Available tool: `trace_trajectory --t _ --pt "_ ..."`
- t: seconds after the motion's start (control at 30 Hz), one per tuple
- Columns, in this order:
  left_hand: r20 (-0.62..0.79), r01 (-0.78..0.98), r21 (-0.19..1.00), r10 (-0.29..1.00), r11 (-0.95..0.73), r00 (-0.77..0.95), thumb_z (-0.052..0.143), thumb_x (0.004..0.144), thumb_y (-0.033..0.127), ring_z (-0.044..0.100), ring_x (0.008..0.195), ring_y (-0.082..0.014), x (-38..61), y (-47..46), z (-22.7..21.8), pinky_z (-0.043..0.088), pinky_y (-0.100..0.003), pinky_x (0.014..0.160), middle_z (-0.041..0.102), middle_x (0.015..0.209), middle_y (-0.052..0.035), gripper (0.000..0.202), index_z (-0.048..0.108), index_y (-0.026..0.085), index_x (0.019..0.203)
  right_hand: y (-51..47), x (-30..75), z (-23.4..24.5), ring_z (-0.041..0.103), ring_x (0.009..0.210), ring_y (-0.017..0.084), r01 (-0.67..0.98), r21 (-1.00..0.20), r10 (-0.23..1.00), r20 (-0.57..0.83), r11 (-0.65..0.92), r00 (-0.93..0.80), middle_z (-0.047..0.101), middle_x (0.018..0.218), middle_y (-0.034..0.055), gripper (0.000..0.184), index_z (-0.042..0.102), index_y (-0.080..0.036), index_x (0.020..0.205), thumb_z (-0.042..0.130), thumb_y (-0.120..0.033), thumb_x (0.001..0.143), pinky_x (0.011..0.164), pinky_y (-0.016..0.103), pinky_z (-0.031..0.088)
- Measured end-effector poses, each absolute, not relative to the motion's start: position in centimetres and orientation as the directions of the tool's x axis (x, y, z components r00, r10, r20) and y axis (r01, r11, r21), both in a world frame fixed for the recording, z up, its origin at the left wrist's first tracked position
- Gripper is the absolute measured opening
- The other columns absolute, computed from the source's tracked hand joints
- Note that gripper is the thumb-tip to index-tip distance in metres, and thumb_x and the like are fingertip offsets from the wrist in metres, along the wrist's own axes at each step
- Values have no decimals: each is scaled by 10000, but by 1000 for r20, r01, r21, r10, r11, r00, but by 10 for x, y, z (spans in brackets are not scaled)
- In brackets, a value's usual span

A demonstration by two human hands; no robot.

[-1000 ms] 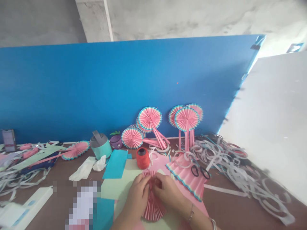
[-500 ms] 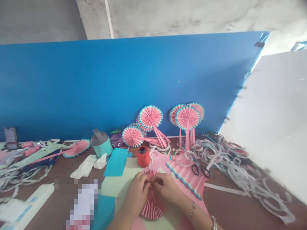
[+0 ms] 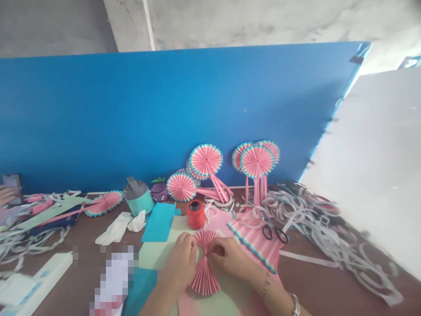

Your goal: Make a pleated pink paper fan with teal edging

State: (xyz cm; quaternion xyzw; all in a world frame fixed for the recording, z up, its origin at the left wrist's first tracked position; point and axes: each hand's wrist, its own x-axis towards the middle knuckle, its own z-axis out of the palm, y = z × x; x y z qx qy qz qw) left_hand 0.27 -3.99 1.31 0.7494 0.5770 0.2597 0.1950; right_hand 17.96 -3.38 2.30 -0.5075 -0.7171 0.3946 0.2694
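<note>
A pleated pink paper fan (image 3: 204, 268) lies on pale green paper (image 3: 158, 256) at the table's near edge, pinched at its waist so both ends flare. My left hand (image 3: 180, 263) grips its left side with curled fingers. My right hand (image 3: 228, 258), a bracelet at the wrist, pinches the waist from the right. A red thread spool (image 3: 196, 214) stands just beyond the fan. A larger pleated pink sheet with a teal edge (image 3: 255, 243) lies to the right, black-handled scissors (image 3: 274, 234) on it.
Finished pink fans on sticks (image 3: 256, 163) lean against the blue board (image 3: 164, 118). White paper strips (image 3: 325, 228) pile up at right. A teal tape roll (image 3: 138, 198), white glove (image 3: 115, 228) and teal paper (image 3: 159, 223) sit left. Another person's hand (image 3: 5, 193) holds a phone far left.
The fan's upper end has spread wider above the pinch as my hands shifted slightly left. Another person's hand has appeared at the phone on the far left.
</note>
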Motion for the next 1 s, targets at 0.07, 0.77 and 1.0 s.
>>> trace_trajectory --t 0.07,0.77,1.0 --pt "177 779 571 965 -259 192 305 850 141 509 810 -202 1 -40 13 392 -327 708 514 863 -52 177 434 213 753 -34 181 23 456 548 101 524 -828 934 -3 197 -356 507 535 -29 162 549 -156 569 438 -121 683 505 205 296" --pt "-20 90 996 931 -13 363 400 863 489 549 634 -132 16 -43 15 429 -252 601 549 745 -11 292 403 213 770 -25 185 9 472 562 102 518 -810 917 60 276 -394 599 600 -12 218 650 -131 669 450 -46 669 529 190 329" --pt "-20 327 942 959 -77 284 405 841 282 482 574 -119 11 -39 8 383 -226 558 459 626 44 131 411 214 730 -26 182 14 473 560 104 599 -746 913 31 292 -407 578 572 -6 177 622 -133 612 468 -53 647 523 194 306"
